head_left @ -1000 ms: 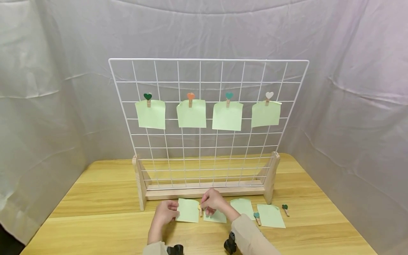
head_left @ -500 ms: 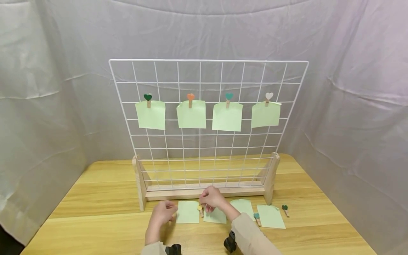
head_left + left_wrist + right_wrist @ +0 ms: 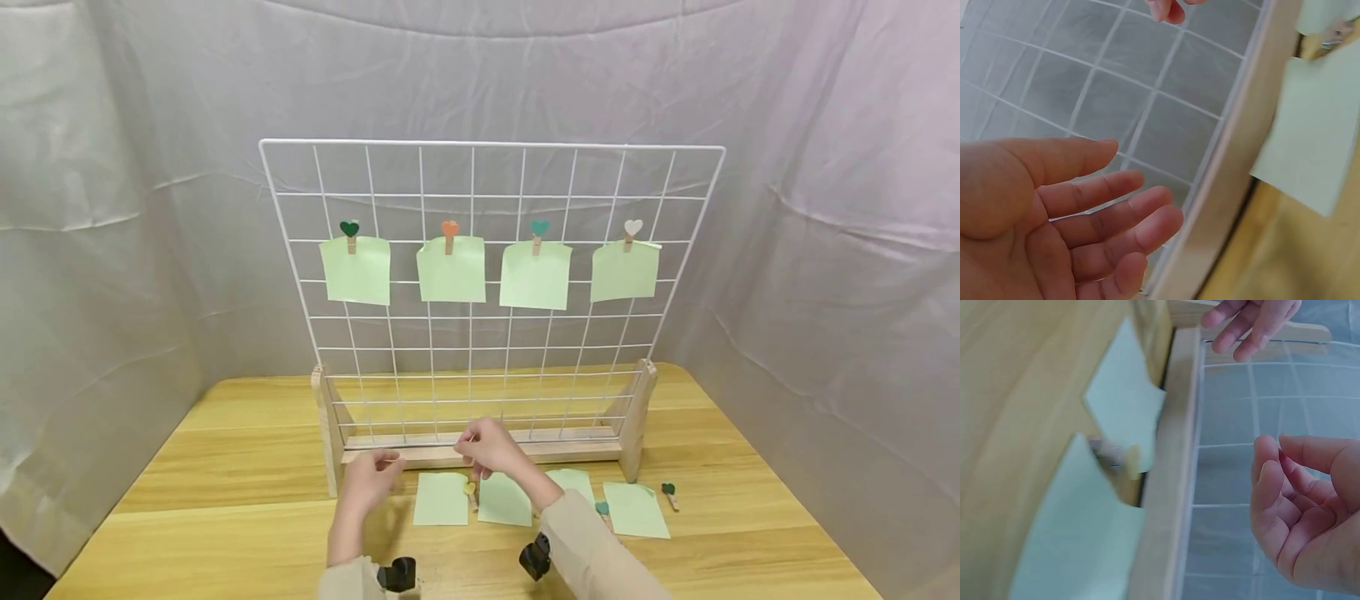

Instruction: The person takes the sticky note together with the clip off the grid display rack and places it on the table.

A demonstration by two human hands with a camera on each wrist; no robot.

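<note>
My left hand (image 3: 367, 482) hovers above the table, left of the leftmost loose green note (image 3: 441, 500), with relaxed fingers and nothing in them. In the left wrist view its palm and bent fingers (image 3: 1125, 225) show in front of the grid. My right hand (image 3: 491, 450) is raised before the stand's wooden base (image 3: 435, 457). Thumb and index tip come close together in the right wrist view, and I see nothing between them. Below it, a clip with a yellow heart (image 3: 470, 492) lies between the leftmost note and a second green note (image 3: 506, 500).
Behind stands a white wire grid (image 3: 472, 333). Green notes hang on it from heart clips: dark green (image 3: 349, 229), orange (image 3: 450, 229), teal (image 3: 539, 229) and white (image 3: 633, 229). Two more notes lie at right, near a teal clip (image 3: 603, 510) and a dark green clip (image 3: 670, 493).
My left hand has left the leftmost note's edge and moved up and left. My right hand has come away from the yellow-heart clip and risen; the clip stays on the table.
</note>
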